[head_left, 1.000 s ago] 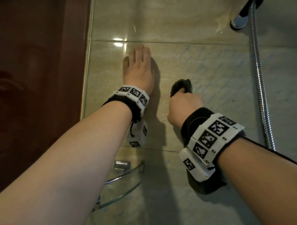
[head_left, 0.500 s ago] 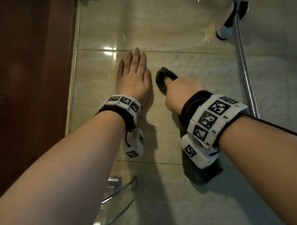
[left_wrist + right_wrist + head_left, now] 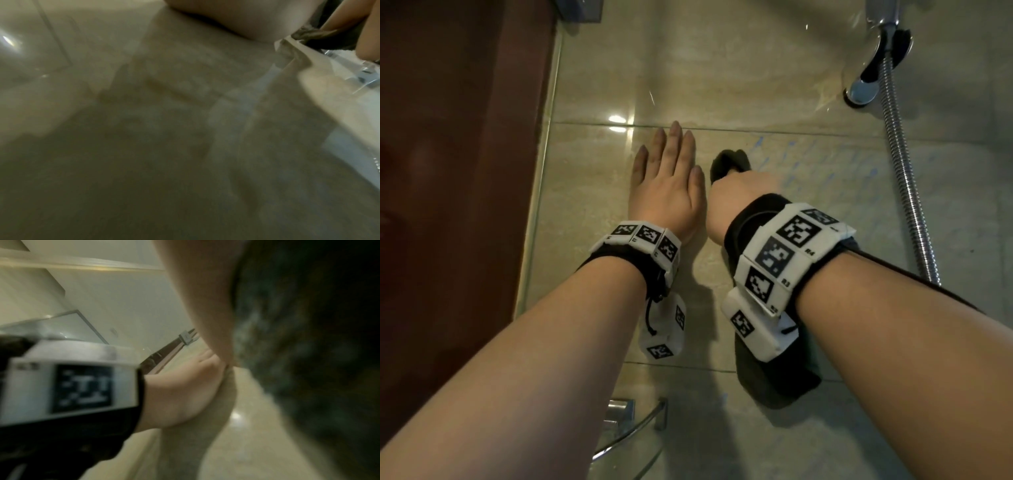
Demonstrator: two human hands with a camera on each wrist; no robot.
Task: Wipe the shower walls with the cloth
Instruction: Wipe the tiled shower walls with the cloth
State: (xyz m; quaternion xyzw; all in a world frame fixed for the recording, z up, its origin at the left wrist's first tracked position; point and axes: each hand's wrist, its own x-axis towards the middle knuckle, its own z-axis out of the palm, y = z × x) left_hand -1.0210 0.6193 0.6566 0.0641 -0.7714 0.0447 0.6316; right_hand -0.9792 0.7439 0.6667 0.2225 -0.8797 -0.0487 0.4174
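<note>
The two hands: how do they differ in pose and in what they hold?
The left hand lies flat, fingers straight, on the wall; the right hand is curled. The left hand holds nothing; the right hand grips the dark cloth against the tile. Both are at the same tile, side by side, and both wrists wear marker bands.

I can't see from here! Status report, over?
Left hand flat on tiled wall. Right hand grips dark cloth against it. Shower hose hangs right, clear.
</note>
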